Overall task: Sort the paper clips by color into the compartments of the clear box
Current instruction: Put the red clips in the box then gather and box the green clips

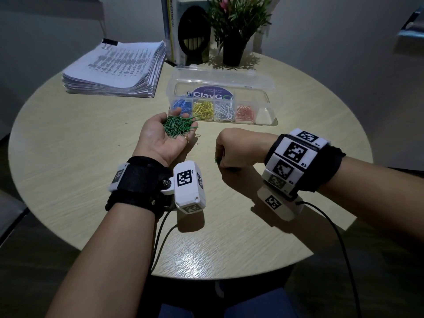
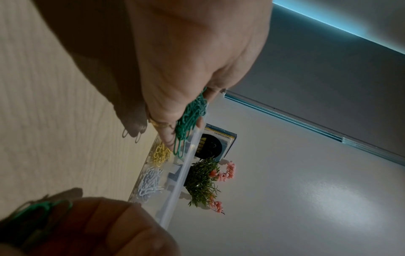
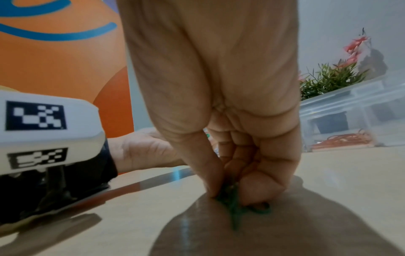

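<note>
My left hand [image 1: 168, 137] lies palm up over the table, fingers relaxed, with a pile of green paper clips [image 1: 180, 127] resting in it; the left wrist view shows this pile [image 2: 190, 121] along the fingers. My right hand [image 1: 218, 160] is down on the table, thumb and fingers pinching a few green clips [image 3: 234, 207]. The clear box [image 1: 267, 97] stands open behind both hands. Its compartments hold blue [image 1: 182, 105], yellow [image 1: 203, 110], white [image 1: 223, 111] and red clips [image 1: 245, 112]; the rightmost compartment [image 1: 263, 114] looks bare.
Two loose clips [image 1: 196, 140] lie on the table by my left fingertips, colour unclear. A thick paper stack [image 1: 114, 67] sits at the back left. Books [image 1: 174, 31] and a potted plant [image 1: 234, 42] stand behind the box. The round table edge [image 1: 206, 277] is near me.
</note>
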Available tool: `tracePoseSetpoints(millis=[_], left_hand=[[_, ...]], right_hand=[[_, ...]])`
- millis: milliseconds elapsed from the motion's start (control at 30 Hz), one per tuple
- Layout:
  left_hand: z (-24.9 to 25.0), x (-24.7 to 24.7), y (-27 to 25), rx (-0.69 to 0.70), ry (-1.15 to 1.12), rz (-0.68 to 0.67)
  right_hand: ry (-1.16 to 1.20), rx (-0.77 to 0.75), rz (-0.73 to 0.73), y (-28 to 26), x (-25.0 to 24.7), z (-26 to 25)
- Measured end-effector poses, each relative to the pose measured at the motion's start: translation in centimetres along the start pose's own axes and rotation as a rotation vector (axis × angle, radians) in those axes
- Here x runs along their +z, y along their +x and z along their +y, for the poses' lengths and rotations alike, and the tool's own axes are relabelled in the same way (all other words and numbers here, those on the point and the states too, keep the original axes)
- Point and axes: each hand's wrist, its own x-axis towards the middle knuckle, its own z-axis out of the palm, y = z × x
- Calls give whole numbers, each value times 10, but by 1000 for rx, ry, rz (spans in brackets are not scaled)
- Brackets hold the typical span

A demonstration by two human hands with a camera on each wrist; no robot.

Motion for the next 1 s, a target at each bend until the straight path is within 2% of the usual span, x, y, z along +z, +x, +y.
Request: tracePoseSetpoints(millis=[267,567,767,1000], left_hand=[[-3,0,0,-25,4,-22],[-4,2,-1,-33,56,-41],[-8,2,0,-45,107,-25],[-10,4,-2,-49,40,-66]], right_hand=[[-5,-39,39,-3,1,2],[95,-44,106,-3,-5,7],[413,-73,296,7,-45,0],[471,-159,359,19,-53,-36]])
